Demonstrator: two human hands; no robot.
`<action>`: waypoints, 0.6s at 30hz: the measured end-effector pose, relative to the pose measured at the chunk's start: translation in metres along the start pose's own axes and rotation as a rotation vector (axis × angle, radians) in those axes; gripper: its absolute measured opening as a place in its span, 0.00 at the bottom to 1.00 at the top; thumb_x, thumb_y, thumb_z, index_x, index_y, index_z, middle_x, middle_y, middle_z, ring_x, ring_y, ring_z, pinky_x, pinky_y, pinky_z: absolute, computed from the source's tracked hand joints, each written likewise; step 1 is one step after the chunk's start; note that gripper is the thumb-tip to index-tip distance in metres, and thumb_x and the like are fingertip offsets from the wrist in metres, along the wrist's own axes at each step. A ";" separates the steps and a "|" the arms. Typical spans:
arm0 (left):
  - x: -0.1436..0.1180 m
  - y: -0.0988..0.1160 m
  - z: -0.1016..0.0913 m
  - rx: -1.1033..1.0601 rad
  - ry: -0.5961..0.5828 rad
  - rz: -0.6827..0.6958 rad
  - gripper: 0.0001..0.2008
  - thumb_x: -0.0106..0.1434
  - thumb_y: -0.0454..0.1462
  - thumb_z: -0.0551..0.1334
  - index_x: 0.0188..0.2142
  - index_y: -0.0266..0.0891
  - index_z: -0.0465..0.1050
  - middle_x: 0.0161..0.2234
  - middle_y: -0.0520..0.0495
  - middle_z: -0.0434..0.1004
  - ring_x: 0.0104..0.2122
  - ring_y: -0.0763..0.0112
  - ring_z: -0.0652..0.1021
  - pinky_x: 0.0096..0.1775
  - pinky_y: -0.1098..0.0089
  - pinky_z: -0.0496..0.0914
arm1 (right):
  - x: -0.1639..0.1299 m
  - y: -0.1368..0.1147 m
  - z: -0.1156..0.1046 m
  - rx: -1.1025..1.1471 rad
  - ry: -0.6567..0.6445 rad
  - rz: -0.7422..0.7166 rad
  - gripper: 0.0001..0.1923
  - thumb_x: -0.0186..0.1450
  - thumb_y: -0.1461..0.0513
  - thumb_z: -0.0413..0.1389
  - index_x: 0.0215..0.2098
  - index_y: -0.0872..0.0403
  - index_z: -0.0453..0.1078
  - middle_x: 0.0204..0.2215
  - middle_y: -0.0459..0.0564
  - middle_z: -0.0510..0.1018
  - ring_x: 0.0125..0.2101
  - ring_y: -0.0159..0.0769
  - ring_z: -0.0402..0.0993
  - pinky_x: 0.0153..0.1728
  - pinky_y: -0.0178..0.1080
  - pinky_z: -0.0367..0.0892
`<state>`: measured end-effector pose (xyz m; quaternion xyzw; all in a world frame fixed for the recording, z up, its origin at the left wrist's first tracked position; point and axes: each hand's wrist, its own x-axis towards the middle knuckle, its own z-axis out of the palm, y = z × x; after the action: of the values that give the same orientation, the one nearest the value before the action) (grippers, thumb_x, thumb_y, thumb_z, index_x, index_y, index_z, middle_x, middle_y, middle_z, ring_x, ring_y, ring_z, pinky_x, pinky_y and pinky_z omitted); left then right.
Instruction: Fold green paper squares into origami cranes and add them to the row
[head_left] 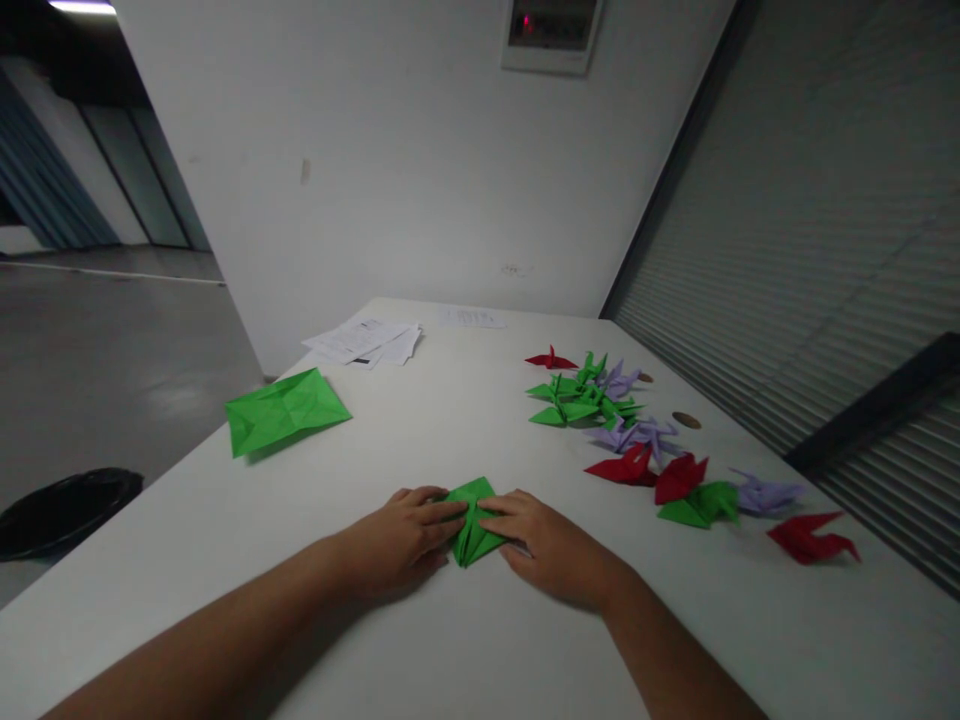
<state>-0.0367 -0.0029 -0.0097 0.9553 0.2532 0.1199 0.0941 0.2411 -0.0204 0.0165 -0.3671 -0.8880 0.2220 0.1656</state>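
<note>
A small folded green paper piece [474,520] lies on the white table [450,420] right in front of me. My left hand [401,540] presses flat on its left side, fingers reaching over the fold. My right hand [551,545] presses on its right side, fingertips meeting the left ones near the middle crease. Both hands touch the paper and pin it to the table.
A creased green paper sheet [283,410] lies at the left. White printed papers [364,342] sit at the far edge. Several finished red, green and purple paper cranes [630,430] spread along the right. A black bin [64,510] stands on the floor at the left.
</note>
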 end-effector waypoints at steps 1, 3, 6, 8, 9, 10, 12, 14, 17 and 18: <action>0.000 0.000 0.000 0.000 -0.007 -0.003 0.28 0.68 0.37 0.62 0.67 0.45 0.64 0.66 0.40 0.69 0.62 0.44 0.69 0.57 0.44 0.68 | 0.000 0.001 0.001 -0.003 0.002 0.000 0.25 0.64 0.71 0.57 0.57 0.47 0.76 0.59 0.51 0.76 0.58 0.42 0.68 0.63 0.47 0.62; 0.000 0.001 -0.002 0.005 -0.037 -0.005 0.27 0.69 0.40 0.63 0.66 0.47 0.64 0.67 0.39 0.67 0.63 0.41 0.68 0.57 0.42 0.68 | 0.000 0.002 0.002 -0.012 0.010 0.007 0.28 0.64 0.71 0.57 0.61 0.48 0.73 0.59 0.52 0.75 0.60 0.43 0.67 0.64 0.48 0.61; -0.002 0.000 -0.005 0.011 -0.082 0.015 0.26 0.70 0.44 0.61 0.66 0.49 0.65 0.69 0.39 0.63 0.64 0.38 0.65 0.58 0.39 0.66 | 0.000 0.004 0.006 -0.059 -0.002 0.014 0.32 0.65 0.70 0.56 0.67 0.49 0.65 0.63 0.54 0.71 0.62 0.44 0.64 0.65 0.49 0.59; -0.003 -0.001 -0.004 0.005 -0.086 0.031 0.26 0.70 0.45 0.61 0.66 0.50 0.65 0.70 0.40 0.61 0.65 0.37 0.64 0.59 0.39 0.65 | 0.001 0.005 0.009 -0.106 -0.036 0.003 0.32 0.66 0.70 0.54 0.67 0.49 0.64 0.65 0.54 0.69 0.61 0.45 0.63 0.65 0.50 0.59; -0.003 -0.002 -0.004 0.001 -0.084 0.036 0.26 0.70 0.45 0.61 0.66 0.50 0.65 0.70 0.40 0.60 0.65 0.37 0.64 0.60 0.39 0.65 | 0.002 0.005 0.011 -0.127 -0.051 -0.003 0.31 0.67 0.70 0.54 0.67 0.50 0.65 0.65 0.54 0.68 0.60 0.45 0.63 0.65 0.50 0.60; -0.004 -0.002 -0.003 -0.001 -0.084 0.038 0.26 0.70 0.45 0.61 0.66 0.51 0.65 0.71 0.40 0.59 0.66 0.36 0.63 0.60 0.38 0.64 | 0.002 0.005 0.012 -0.144 -0.060 -0.006 0.30 0.67 0.70 0.54 0.66 0.50 0.65 0.65 0.54 0.69 0.59 0.46 0.63 0.65 0.50 0.60; -0.005 -0.003 -0.002 -0.005 -0.092 0.041 0.26 0.70 0.46 0.61 0.66 0.51 0.66 0.71 0.39 0.58 0.66 0.35 0.62 0.60 0.37 0.64 | 0.003 0.006 0.014 -0.165 -0.061 -0.007 0.29 0.67 0.70 0.53 0.66 0.51 0.65 0.64 0.54 0.69 0.58 0.46 0.62 0.64 0.50 0.60; -0.006 -0.003 -0.002 -0.007 -0.115 0.043 0.26 0.70 0.46 0.61 0.66 0.51 0.66 0.71 0.38 0.57 0.67 0.34 0.60 0.61 0.36 0.63 | 0.003 0.006 0.015 -0.175 -0.056 -0.006 0.30 0.68 0.70 0.53 0.67 0.51 0.64 0.64 0.55 0.69 0.57 0.46 0.62 0.64 0.50 0.61; -0.009 -0.005 -0.005 -0.017 -0.148 0.056 0.25 0.70 0.45 0.62 0.65 0.49 0.68 0.72 0.36 0.55 0.69 0.33 0.58 0.62 0.36 0.61 | 0.002 0.006 0.014 -0.182 -0.061 -0.006 0.28 0.68 0.69 0.53 0.66 0.53 0.64 0.64 0.55 0.69 0.57 0.46 0.62 0.63 0.49 0.61; -0.010 -0.006 -0.006 -0.027 -0.151 0.063 0.25 0.69 0.45 0.63 0.64 0.49 0.70 0.72 0.37 0.55 0.69 0.33 0.57 0.62 0.36 0.61 | 0.002 0.006 0.014 -0.182 -0.063 -0.006 0.28 0.68 0.69 0.53 0.66 0.53 0.65 0.64 0.55 0.69 0.57 0.46 0.62 0.63 0.49 0.61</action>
<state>-0.0493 -0.0017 -0.0074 0.9678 0.2136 0.0537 0.1219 0.2367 -0.0191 0.0019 -0.3707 -0.9104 0.1513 0.1045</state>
